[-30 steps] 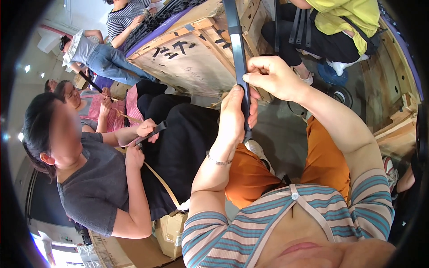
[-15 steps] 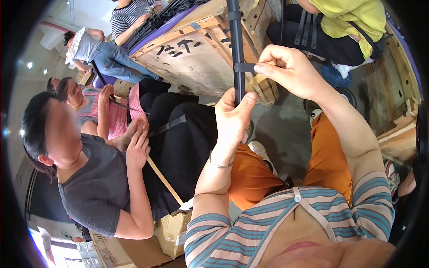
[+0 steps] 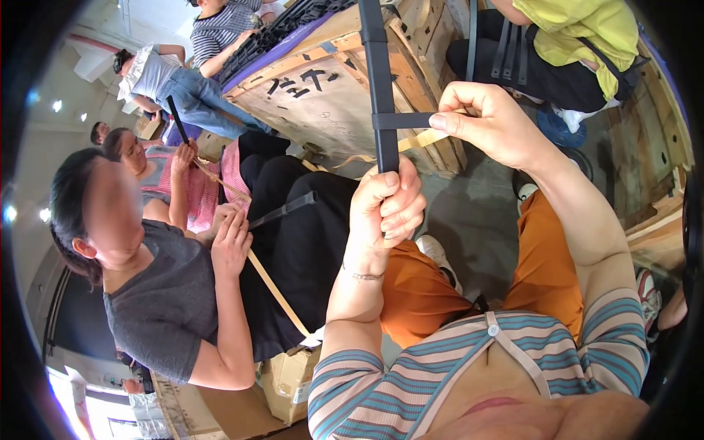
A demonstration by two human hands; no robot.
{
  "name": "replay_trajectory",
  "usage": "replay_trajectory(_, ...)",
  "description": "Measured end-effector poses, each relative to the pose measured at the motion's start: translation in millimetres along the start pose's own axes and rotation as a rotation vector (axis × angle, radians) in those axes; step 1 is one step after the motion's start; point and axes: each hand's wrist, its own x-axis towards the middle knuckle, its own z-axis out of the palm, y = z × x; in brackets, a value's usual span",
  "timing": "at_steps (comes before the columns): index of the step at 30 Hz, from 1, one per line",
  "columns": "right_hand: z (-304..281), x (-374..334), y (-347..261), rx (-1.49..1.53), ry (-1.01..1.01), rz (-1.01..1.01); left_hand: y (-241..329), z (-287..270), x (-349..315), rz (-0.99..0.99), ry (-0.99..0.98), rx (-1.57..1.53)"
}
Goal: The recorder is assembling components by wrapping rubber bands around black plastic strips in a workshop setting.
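Observation:
My left hand [image 3: 387, 204] is wrapped round the lower end of a long, flat black bar [image 3: 386, 81], holding it nearly upright. A short black strip [image 3: 405, 121], tape-like, sticks out sideways from the bar. My right hand [image 3: 488, 123] pinches the strip's free end between thumb and forefinger, to the right of the bar, and the strip looks taut. Just below it runs a pale yellow ribbon [image 3: 418, 141], which passes behind the bar and reaches toward my right fingers. Whether those fingers also hold the ribbon is hidden.
On the left, close by, a seated person in a dark grey top [image 3: 169, 290] holds a similar black piece [image 3: 290, 207]. A large wooden crate [image 3: 308, 110] stands ahead. A person in yellow [image 3: 598, 37] sits at the far right. A cardboard box [image 3: 287, 385] lies at lower left.
My right hand has moved slightly right, and more of the black strip shows between it and the bar. My left fingers have turned and now wrap across the bar's front.

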Motion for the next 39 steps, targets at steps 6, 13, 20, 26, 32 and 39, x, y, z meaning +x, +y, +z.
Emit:
replay_trajectory(6, 0.5, -0.7, 5.2, 0.034, -0.043, 0.004, -0.4, -1.8, -0.4, -0.100, -0.199, -0.152)
replay_trajectory(13, 5.0, 9.6, 19.2, 0.137, -0.054, -0.001, -8.1, -0.1, 4.9, -0.179, -0.370, -0.278)
replay_trajectory(20, 15.8, 14.9, 21.8, 0.213, -0.090, -0.015, -23.2, 4.8, 12.9, -0.273, -0.503, -0.455)
replay_trajectory(26, 13.0, 16.4, 23.4, 0.094, -0.070, -0.130, -22.7, -3.6, 9.0, -0.266, -0.242, -0.257)
replay_trajectory(32, 7.9, 19.7, 38.3, -0.048, -0.063, -0.079, -18.6, -6.9, 1.4, 0.166, 0.262, 0.506)
replay_trajectory(39, 14.8, 28.2, 44.6, -0.258, 0.020, -0.073, -23.1, 2.2, 4.5, 0.268, 0.561, 0.880)
